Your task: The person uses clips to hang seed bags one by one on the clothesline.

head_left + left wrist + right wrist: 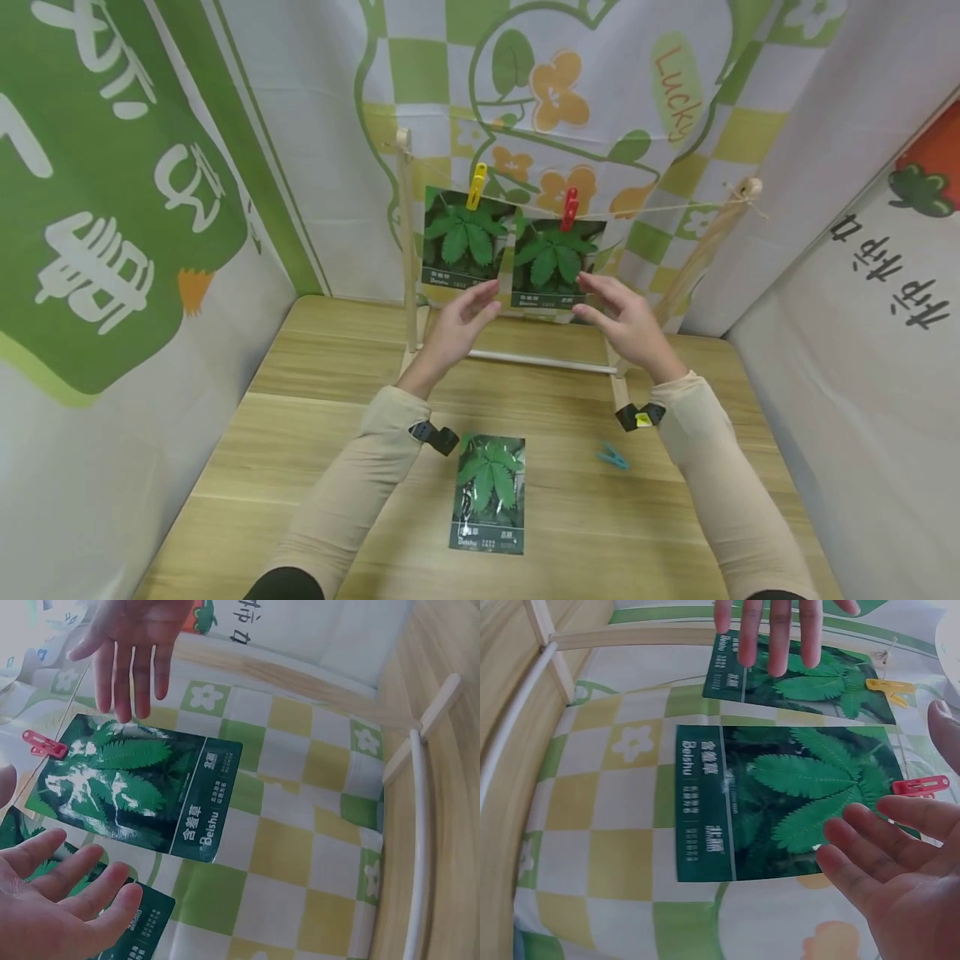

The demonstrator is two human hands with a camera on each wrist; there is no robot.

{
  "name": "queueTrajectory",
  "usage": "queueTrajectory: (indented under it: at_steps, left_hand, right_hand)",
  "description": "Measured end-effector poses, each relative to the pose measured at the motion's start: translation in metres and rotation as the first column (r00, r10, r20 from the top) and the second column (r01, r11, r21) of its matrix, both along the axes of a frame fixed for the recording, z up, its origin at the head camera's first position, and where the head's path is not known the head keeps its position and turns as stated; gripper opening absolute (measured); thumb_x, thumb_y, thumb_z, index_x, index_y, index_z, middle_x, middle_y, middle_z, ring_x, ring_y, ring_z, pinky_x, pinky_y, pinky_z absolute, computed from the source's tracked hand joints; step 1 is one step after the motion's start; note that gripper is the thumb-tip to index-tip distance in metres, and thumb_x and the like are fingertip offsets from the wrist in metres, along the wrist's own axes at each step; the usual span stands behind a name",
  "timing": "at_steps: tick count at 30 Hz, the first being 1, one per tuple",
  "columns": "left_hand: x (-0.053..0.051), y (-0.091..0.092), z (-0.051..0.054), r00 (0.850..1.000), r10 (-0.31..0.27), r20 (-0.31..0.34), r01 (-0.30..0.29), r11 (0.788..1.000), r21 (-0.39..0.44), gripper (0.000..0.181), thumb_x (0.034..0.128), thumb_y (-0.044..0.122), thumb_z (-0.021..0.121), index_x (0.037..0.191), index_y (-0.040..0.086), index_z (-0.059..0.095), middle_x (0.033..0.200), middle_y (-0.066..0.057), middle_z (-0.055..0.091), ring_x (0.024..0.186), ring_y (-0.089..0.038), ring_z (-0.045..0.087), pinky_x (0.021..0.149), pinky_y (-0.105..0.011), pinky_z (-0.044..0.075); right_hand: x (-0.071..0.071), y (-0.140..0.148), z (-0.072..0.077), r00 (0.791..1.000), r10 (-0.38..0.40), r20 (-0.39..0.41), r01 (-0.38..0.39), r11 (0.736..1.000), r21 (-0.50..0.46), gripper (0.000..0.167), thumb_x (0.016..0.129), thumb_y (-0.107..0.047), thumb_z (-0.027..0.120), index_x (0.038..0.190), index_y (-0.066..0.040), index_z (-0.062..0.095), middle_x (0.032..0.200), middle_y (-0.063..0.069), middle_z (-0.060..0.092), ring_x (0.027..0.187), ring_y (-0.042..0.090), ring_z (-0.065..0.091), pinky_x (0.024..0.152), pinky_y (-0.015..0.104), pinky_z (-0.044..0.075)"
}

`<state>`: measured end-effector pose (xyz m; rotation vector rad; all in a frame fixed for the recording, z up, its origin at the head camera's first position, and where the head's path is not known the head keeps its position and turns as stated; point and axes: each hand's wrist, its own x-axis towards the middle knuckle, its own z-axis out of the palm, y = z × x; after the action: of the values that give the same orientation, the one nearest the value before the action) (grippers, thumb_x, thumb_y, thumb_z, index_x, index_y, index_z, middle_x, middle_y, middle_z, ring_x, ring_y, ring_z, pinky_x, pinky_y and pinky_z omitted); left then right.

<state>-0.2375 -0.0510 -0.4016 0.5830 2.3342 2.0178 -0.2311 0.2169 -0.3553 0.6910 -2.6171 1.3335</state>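
Observation:
Two green leaf-pictured packets hang from a string on a wooden frame. A yellow clip (pixel 477 187) holds the left packet (pixel 463 242), and a red clip (pixel 570 209) holds the right packet (pixel 553 260). My left hand (pixel 456 329) is raised in front of the left packet's lower edge, its fingers spread and holding nothing. By the right packet's lower right corner is my right hand (pixel 628 323), also empty with relaxed fingers. Both palms face inward. In the right wrist view the red clip (pixel 921 786) grips the packet's edge beyond my right fingertips.
A third packet (pixel 487 493) lies flat on the wooden table (pixel 555 533) near the front. To its right lies a blue clip (pixel 613 456). The stand's white lower bar (pixel 540 361) crosses behind my wrists, with a patterned cloth (pixel 420 50) at the back.

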Motion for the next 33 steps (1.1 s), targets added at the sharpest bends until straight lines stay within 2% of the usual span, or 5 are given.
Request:
queueTrajectory:
  at_steps: [5, 9, 20, 25, 33]
  left_hand:
    - [0.004, 0.000, -0.007, 1.000, 0.003, 0.021, -0.003, 1.000, -0.003, 0.050, 0.1004, 0.022, 0.054, 0.144, 0.000, 0.042, 0.149, -0.018, 0.045, 0.136, -0.031, 0.046, 0.115, -0.042, 0.037]
    - [0.008, 0.000, -0.015, 0.998, 0.013, 0.054, -0.012, 1.000, -0.011, 0.051, 0.1004, 0.023, 0.054, 0.144, 0.000, 0.042, 0.149, -0.018, 0.045, 0.137, -0.033, 0.045, 0.115, -0.042, 0.037]
    - [0.018, 0.001, -0.037, 0.996, 0.022, 0.088, -0.024, 0.999, 0.022, 0.052, 0.0993, 0.022, 0.056, 0.144, 0.000, 0.041, 0.147, -0.020, 0.046, 0.136, -0.036, 0.046, 0.113, -0.045, 0.039]
    - [0.023, 0.002, -0.044, 0.994, 0.043, 0.103, -0.045, 0.999, 0.017, 0.050, 0.0990, 0.023, 0.056, 0.143, 0.002, 0.044, 0.146, -0.018, 0.048, 0.134, -0.034, 0.047, 0.112, -0.044, 0.041]
    - [0.029, 0.003, -0.062, 0.991, 0.060, 0.122, -0.067, 0.996, 0.052, 0.049, 0.0981, 0.021, 0.058, 0.141, 0.000, 0.046, 0.144, -0.020, 0.050, 0.133, -0.037, 0.048, 0.111, -0.045, 0.041]
  right_hand:
    - [0.004, 0.001, -0.009, 1.000, -0.008, -0.006, 0.008, 1.000, 0.002, 0.051, 0.093, -0.008, 0.064, 0.139, 0.006, 0.047, 0.138, 0.023, 0.053, 0.128, 0.036, 0.052, 0.109, 0.035, 0.043]
    - [0.009, 0.001, -0.016, 1.000, -0.020, 0.013, 0.020, 1.000, 0.007, 0.050, 0.094, -0.010, 0.064, 0.139, 0.005, 0.048, 0.138, 0.022, 0.054, 0.127, 0.037, 0.054, 0.106, 0.044, 0.044]
    - [0.017, 0.005, -0.037, 0.998, -0.035, 0.051, 0.038, 0.998, -0.048, 0.050, 0.094, -0.009, 0.063, 0.139, 0.006, 0.048, 0.139, 0.022, 0.053, 0.124, 0.037, 0.054, 0.106, 0.043, 0.045]
    - [0.021, 0.008, -0.049, 0.995, -0.038, 0.090, 0.044, 0.996, -0.074, 0.049, 0.094, -0.008, 0.062, 0.140, 0.005, 0.047, 0.140, 0.024, 0.051, 0.126, 0.039, 0.052, 0.108, 0.049, 0.043]
    - [0.030, 0.014, -0.068, 0.995, -0.045, 0.086, 0.050, 0.996, -0.067, 0.049, 0.095, -0.010, 0.062, 0.139, 0.004, 0.047, 0.139, 0.023, 0.052, 0.127, 0.039, 0.051, 0.107, 0.053, 0.042]
